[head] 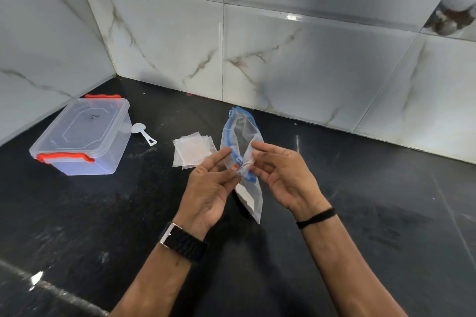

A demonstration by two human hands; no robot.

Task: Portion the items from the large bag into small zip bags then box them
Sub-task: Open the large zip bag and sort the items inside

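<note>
Writing: a small dark handwritten mark on the lid of the clear box [82, 134], not legible; printing on the large bag [242, 141] near its blue zip strip is too small to read.

Both palms face up over the black counter [360, 213]. The left hand [210, 185] and right hand [280, 175] each pinch the large bag at its zip edge, fingers curled on the plastic. The bag is off the counter, long axis running away from the person, tilted slightly left.

Left of the bag lies the stack of small zip bags [192, 152]; further left a white scoop [143, 131], just beside the box with orange latches.
</note>
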